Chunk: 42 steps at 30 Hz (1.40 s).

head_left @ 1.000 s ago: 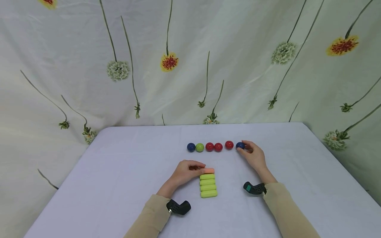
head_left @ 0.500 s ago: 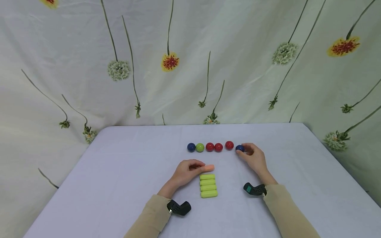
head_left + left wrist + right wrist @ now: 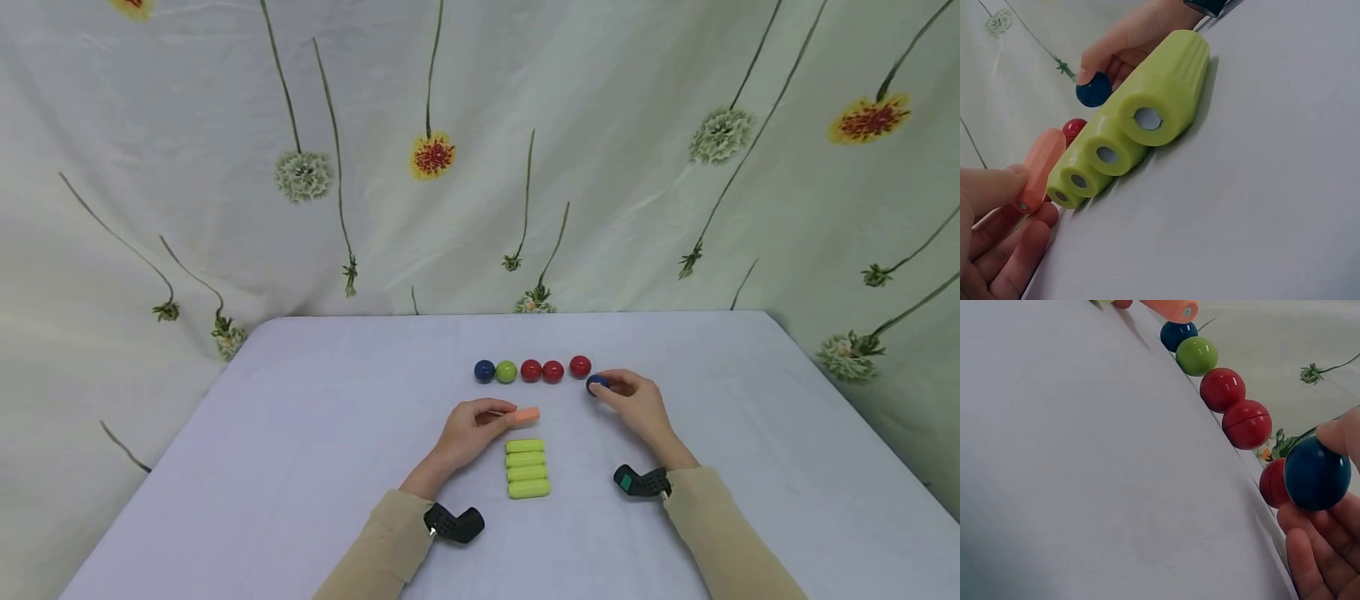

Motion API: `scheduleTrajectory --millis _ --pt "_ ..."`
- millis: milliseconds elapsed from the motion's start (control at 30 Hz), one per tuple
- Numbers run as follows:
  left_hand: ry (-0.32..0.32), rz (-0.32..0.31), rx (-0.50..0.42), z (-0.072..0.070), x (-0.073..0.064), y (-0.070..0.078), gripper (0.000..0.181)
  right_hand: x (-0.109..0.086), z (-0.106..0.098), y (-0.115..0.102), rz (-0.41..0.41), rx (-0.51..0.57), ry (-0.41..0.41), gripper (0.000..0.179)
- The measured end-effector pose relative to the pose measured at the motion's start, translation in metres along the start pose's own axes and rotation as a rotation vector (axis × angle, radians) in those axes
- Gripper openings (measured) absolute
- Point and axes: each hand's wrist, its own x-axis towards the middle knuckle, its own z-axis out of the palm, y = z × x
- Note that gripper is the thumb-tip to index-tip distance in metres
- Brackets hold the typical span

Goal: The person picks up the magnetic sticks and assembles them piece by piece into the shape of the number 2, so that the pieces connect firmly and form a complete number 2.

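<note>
My left hand [image 3: 465,435] pinches an orange magnetic rod [image 3: 527,414] by one end, between thumb and fingers. Close by in the left wrist view, that rod [image 3: 1042,165] shows a small metal disc in its end. Several lime-green magnetic rods [image 3: 527,468] lie side by side on the table, just nearer than the orange one. In my right hand [image 3: 639,414] a shiny blue ball [image 3: 1316,474] is pinched between thumb and fingertips. It hangs in front of a red ball [image 3: 580,366], partly covering it in the right wrist view.
Toward the back of the white-covered table [image 3: 315,417] stands a row of balls: a blue ball [image 3: 484,372], a green ball [image 3: 506,372] and two red balls [image 3: 552,372]. A flower-print cloth [image 3: 615,167] hangs behind the table.
The orange rod has come away from the green rods and moved back with my left hand. My right hand has drawn the blue ball nearer and slightly left, out of the row.
</note>
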Motion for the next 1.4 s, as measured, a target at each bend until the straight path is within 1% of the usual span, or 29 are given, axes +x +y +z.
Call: scheduleTrajectory --millis 133,367,600,800,967,1033,1067,1200,1333,1400 --pt "0.013 -0.012 -0.013 0.001 0.0 -0.001 0.023 -0.002 0.001 0.0 -0.009 0.057 -0.053 0.047" --pt "0.028 -0.003 -0.025 0.001 0.001 -0.002 0.022 -0.002 0.003 -0.001 -0.02 0.146 -0.158 0.046" --pt "0.024 0.001 -0.027 0.0 0.001 -0.001 0.021 -0.003 0.006 -0.005 -0.039 0.165 -0.237 0.043" --pt "0.019 0.0 -0.035 0.0 0.001 -0.001 0.024 -0.005 0.008 -0.007 -0.058 0.179 -0.271 0.04" --pt "0.023 0.003 -0.022 0.002 0.002 0.0 0.024 -0.006 0.011 -0.008 -0.082 0.202 -0.305 0.039" --pt "0.025 0.006 -0.02 0.002 0.001 0.001 0.024 -0.007 0.013 -0.01 -0.08 0.201 -0.314 0.038" --pt "0.027 0.01 -0.019 0.002 0.001 0.001 0.024 -0.009 0.012 -0.015 -0.076 0.194 -0.314 0.037" --pt "0.035 0.033 -0.026 0.004 0.001 0.001 0.025 -0.011 0.014 -0.016 -0.074 0.184 -0.314 0.037" --pt "0.042 0.054 -0.037 0.005 0.0 0.001 0.024 -0.009 0.017 -0.012 -0.078 0.192 -0.324 0.039" --pt "0.041 0.051 -0.035 0.005 0.0 0.002 0.024 -0.009 0.017 -0.012 -0.083 0.194 -0.33 0.039"
